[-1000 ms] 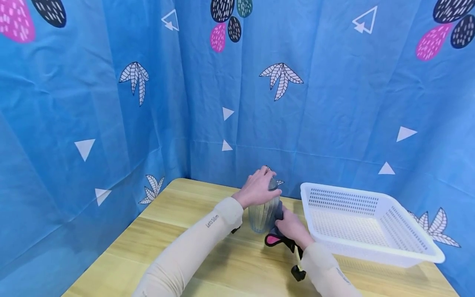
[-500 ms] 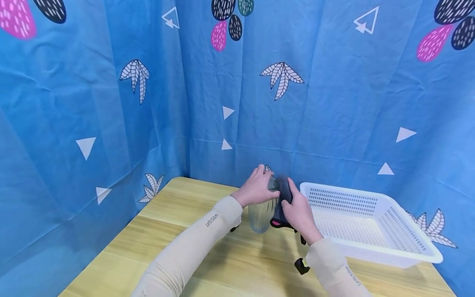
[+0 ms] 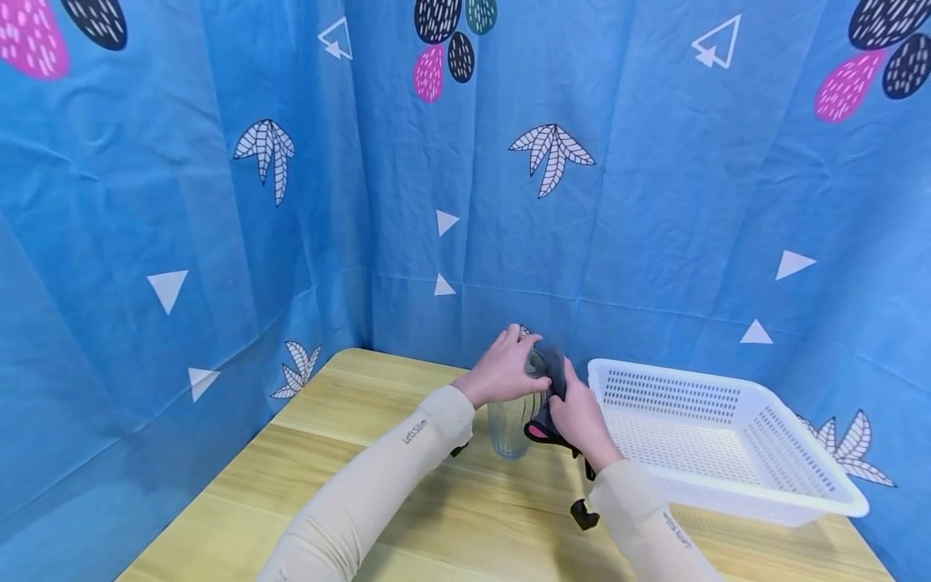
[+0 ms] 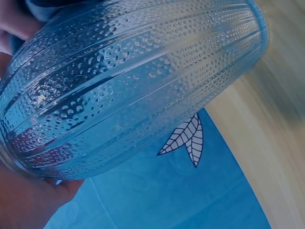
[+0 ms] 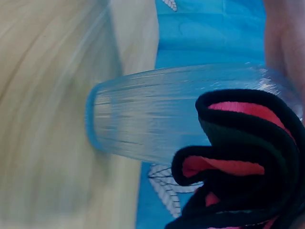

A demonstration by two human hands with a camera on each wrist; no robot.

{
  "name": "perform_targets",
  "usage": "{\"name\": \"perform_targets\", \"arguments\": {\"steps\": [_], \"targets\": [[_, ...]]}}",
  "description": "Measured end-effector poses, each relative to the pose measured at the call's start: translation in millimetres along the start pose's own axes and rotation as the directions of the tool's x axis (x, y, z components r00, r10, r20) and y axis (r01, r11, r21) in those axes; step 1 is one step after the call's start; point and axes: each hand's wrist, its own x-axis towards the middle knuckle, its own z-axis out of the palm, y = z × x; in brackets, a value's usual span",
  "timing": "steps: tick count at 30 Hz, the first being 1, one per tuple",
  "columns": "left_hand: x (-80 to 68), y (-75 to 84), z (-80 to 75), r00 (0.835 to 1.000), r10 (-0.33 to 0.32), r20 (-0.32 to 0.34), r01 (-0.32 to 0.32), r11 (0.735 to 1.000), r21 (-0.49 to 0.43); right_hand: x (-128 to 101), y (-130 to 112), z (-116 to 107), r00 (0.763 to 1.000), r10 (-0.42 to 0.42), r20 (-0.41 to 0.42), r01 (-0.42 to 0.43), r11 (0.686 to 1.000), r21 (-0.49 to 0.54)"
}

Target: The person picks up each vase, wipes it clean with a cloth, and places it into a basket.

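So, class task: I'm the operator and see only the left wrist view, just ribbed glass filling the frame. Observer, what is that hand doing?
Observer: The left hand grips the top of an upright vase on the table.
Operator: And the other hand?
Observer: The right hand holds a dark cloth with pink lining against the vase's rim.
Operator: Anything beside them?
Observer: A white basket stands to the right.
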Motion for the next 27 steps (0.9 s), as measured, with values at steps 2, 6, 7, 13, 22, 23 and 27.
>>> {"name": "perform_targets", "arguments": {"steps": [2, 6, 7, 13, 22, 23, 27], "targets": [[-0.1, -0.3, 0.2, 1.0, 0.003, -0.004, -0.003, 1.0, 0.0, 0.5, 6.0, 5.2, 0.999, 0.016, 0.029, -0.016, 1.0, 0.001], [-2.2, 0.0, 0.7, 1.0, -0.001, -0.006, 0.001, 1.0, -0.005, -0.5, 16.2, 17.9, 0.994, 0.04, 0.098, -0.035, 0.998, -0.05], [-2.9, 0.0, 0.9, 1.0, -0.003, -0.005, 0.003, 1.0, -0.008, -1.5, 18.1, 20.9, 0.992, 0.047, 0.118, -0.039, 0.997, -0.065], [-5.1, -0.7, 1.4, 1.0, -0.004, -0.004, 0.004, 1.0, -0.019, -6.6, 27.6, 35.5, 0.98, 0.062, 0.191, -0.052, 0.997, -0.054], [-3.9, -2.2, 1.2, 1.0, 0.01, 0.002, -0.01, 1.0, 0.002, -10.8, 28.9, 31.3, 0.984, 0.075, 0.161, -0.106, 0.976, 0.19], [-3.3, -2.4, 1.0, 1.0, 0.014, 0.001, -0.014, 1.0, 0.009, -11.0, 27.6, 28.5, 0.986, 0.079, 0.146, -0.106, 0.976, 0.188], [-2.0, -2.1, 2.2, 1.0, 0.018, -0.003, -0.018, 1.0, 0.021, -13.9, 20.2, 14.9, 0.992, 0.095, 0.082, -0.107, 0.982, 0.155]]}}
